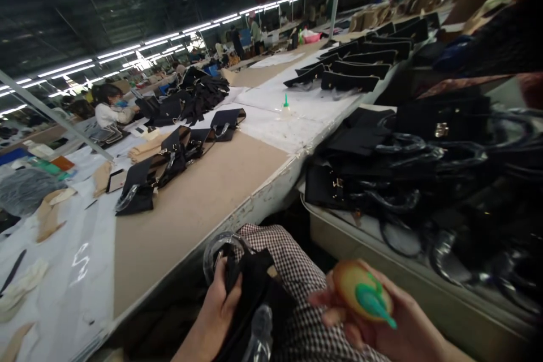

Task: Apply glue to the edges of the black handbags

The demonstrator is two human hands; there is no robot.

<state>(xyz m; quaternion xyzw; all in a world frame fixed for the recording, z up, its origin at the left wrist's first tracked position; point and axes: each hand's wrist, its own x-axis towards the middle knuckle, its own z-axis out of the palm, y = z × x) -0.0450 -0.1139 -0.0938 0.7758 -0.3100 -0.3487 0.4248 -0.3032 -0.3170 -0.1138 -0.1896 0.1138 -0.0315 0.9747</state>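
My left hand (pixel 224 294) is closed on a black handbag (pixel 271 302) resting on my lap over checked cloth (pixel 292 251). Clear plastic wraps the bag's handle (pixel 212 254), which loops up beside my fingers. In my right hand (pixel 394 317), held out to the right of the bag, is a yellowish glue bottle (pixel 354 283) with a green pointed nozzle (pixel 375 304). The nozzle points down toward the lower right, apart from the bag. Part of the bag is cut off by the lower edge of the view.
A long table (pixel 203 198) runs away from me, bearing several black bags (pixel 138 184) and bag parts (pixel 356 68). Another green-tipped bottle (pixel 285 104) stands on it. At right, a bin (pixel 331 232) is piled with black bags (pixel 407 141). A person (pixel 111 110) sits across the table.
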